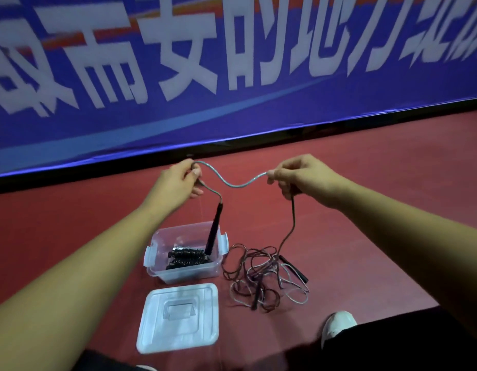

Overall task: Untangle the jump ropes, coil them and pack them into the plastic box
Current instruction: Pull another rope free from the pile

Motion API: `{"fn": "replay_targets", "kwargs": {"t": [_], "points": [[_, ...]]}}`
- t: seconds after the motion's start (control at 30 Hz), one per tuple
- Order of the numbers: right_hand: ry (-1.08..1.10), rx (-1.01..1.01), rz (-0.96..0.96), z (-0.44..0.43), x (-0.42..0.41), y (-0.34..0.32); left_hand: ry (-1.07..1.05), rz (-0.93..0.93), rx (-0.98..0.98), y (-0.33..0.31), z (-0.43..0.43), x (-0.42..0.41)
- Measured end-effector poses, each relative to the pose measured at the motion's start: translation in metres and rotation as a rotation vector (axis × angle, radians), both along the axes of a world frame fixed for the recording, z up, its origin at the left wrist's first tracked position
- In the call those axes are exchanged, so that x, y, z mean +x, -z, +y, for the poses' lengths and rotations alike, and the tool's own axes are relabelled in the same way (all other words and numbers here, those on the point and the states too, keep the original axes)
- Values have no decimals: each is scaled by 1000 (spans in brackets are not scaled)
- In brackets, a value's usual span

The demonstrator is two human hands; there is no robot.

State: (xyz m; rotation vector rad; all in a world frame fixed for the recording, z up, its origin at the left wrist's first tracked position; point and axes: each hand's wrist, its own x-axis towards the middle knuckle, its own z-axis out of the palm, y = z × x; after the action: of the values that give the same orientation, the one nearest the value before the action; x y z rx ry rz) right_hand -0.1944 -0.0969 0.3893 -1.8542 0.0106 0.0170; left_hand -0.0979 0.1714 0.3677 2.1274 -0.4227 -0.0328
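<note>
Light was dim and even; the banner (178,62) at the top was motion-blurred, the frame edges bowed by wide-angle distortion.

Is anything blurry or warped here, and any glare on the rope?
Head view: the blue banner with white characters is motion-blurred, its lower edge bowed by the wide lens; the silvery jump rope glints mildly; the clear plastic box looks sharp.

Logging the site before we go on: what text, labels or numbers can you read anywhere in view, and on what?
"需要的地方": large white characters on the blue banner, motion-blurred but legible.
Characters at the banner's left and right ends: cut off and blurred, not readable.
Box, lid, rope: no text or label seen.
</note>
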Motion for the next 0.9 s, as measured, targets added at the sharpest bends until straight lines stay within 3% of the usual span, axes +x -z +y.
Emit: {"fn": "replay_targets", "kwargs": {"t": [0.17, 0.3, 0.4, 0.5, 0.7, 0.9], "points": [[-57, 44, 55, 9, -8, 9, 89, 54, -14, -28, 3, -18], [-297, 127, 220, 26, -14, 6, 203, 45, 17, -31, -1, -34], [-386, 168, 192, 40, -14, 1, 174, 37, 24, -22, 2, -33], [-291, 324, 48, 42, -5, -7, 141, 77, 124, -9, 11, -32], [1, 401, -56, 29, 18, -17, 225, 213, 376, 45, 40, -27], [227, 304, -76, 14, 42, -7, 198, 274, 273, 66, 55, -9]]}}
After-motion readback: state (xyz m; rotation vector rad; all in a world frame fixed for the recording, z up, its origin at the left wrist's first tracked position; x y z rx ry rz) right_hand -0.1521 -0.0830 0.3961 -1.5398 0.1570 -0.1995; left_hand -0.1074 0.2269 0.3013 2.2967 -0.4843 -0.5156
